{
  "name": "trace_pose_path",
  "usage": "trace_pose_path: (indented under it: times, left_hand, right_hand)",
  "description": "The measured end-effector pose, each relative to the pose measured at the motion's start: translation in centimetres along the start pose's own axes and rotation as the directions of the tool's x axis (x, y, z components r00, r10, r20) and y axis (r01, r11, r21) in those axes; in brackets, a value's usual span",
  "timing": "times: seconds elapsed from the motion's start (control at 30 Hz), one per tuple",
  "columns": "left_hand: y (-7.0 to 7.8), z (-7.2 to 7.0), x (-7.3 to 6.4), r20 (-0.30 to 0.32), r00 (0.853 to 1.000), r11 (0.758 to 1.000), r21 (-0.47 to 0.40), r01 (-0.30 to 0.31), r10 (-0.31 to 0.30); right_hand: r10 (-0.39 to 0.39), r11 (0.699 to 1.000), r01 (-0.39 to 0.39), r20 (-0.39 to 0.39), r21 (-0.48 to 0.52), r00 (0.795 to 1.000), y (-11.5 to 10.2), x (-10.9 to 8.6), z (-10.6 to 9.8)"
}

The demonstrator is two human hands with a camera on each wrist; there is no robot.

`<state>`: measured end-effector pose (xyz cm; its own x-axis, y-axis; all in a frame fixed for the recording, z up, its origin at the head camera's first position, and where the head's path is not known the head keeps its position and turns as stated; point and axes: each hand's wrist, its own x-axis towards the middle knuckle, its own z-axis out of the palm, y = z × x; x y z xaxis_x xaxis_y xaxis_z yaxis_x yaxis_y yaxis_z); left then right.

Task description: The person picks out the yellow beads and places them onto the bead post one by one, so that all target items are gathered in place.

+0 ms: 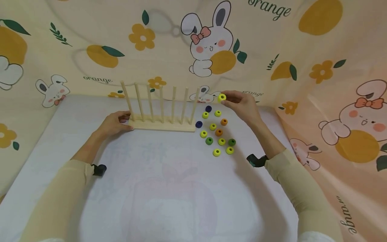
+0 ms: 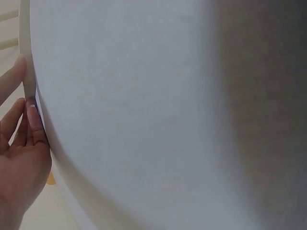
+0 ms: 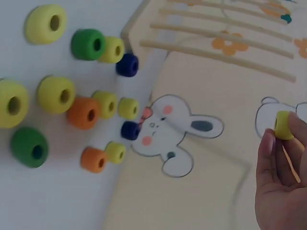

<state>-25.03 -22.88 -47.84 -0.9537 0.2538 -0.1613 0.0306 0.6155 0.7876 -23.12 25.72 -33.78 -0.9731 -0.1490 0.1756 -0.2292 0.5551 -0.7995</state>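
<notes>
Your right hand (image 1: 243, 103) pinches one yellow bead (image 1: 222, 97) between thumb and fingertips, the bead raised off the table just beyond the right end of the peg rack (image 1: 164, 126). You grip it by its sides, which leaves the hole uncovered, probably so the opening stays in sight. Your left hand (image 1: 113, 125) is closed around the rack's left end, thumb at the front edge of the base and fingers behind; that hold looks meant to keep the rack from sliding or tipping. The rack's seven pegs stand upright and bare. Right of the rack lie loose yellow beads (image 1: 221, 142), orange beads (image 1: 224, 122), green beads (image 1: 231, 142) and dark blue beads (image 1: 199, 124), the nearer blue one just beside the base, presumably spread there for easy picking by your right hand. Behind the rack hangs a rabbit-print cloth (image 1: 169, 20).
</notes>
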Motion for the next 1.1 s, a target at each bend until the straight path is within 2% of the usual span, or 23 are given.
trace_pose_path:
  times: [0.47, 1.1]
  left_hand:
    - [0.3, -0.2, -0.1, 0.012, 1.0, 1.0, -0.01, 0.019, -0.019]
    - [0.1, 0.0, 0.0, 0.002, 1.0, 1.0, -0.001, 0.021, -0.021]
  right_hand:
    - [-0.13, 0.983, 0.129, 0.004, 0.132, 0.991, -3.5, 2.0, 2.2]
    - [-0.222, 0.961, 0.209, 0.054, 0.181, 0.974, -6.1, 4.0, 4.2]
